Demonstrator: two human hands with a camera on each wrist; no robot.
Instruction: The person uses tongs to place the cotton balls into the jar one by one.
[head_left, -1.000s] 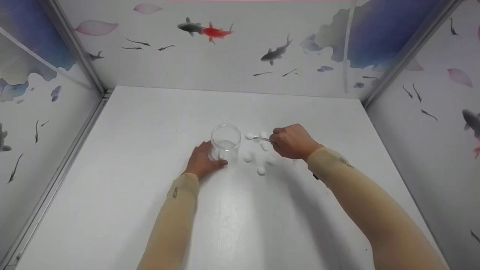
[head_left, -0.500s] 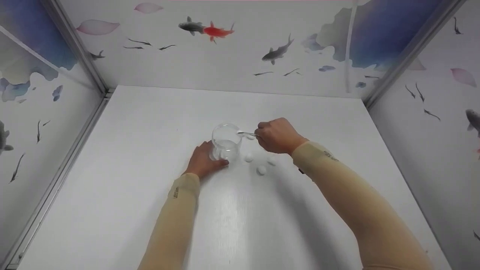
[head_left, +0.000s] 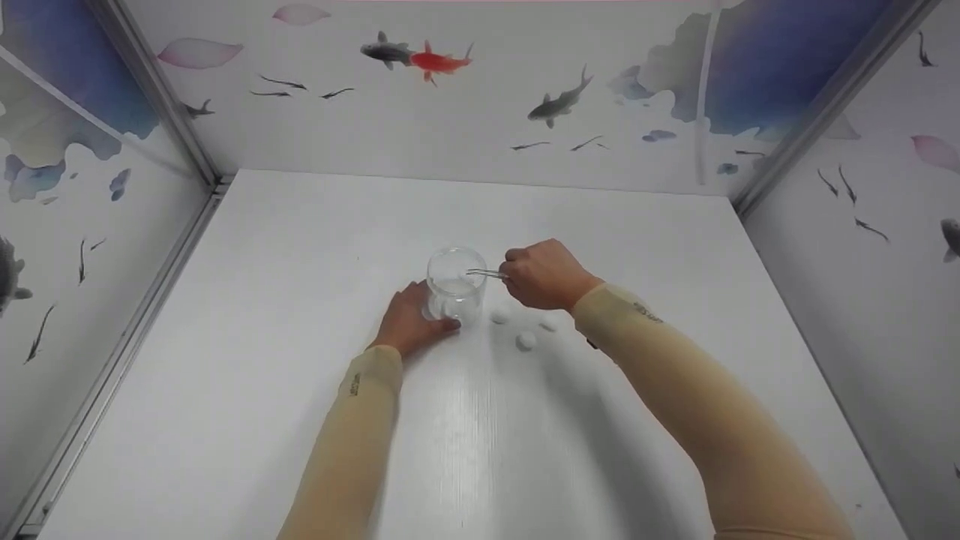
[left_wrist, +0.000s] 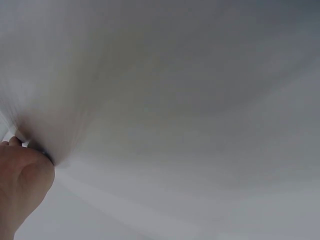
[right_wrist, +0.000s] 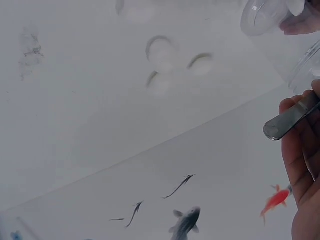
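In the head view, my left hand (head_left: 409, 321) grips a clear jar (head_left: 455, 281) near its base, with the thumb on the near side. My right hand (head_left: 546, 276) pinches metal tweezers (head_left: 487, 273), whose tips reach over the jar's mouth; nothing can be made out between them. Several small white round pieces (head_left: 526, 341) lie on the table to the jar's right. The right wrist view shows the flat end of the tweezers (right_wrist: 287, 121) and a white piece (right_wrist: 295, 6) at the jar. Only part of the left hand (left_wrist: 25, 185) appears in the left wrist view.
The white tabletop (head_left: 300, 247) is enclosed at the back and both sides by panels (head_left: 480, 112) printed with fish and petals. Grey metal rails (head_left: 165, 120) run along the panel corners.
My right hand has moved left with the tweezers, from over the white pieces to the jar's mouth. My left hand stays on the jar.
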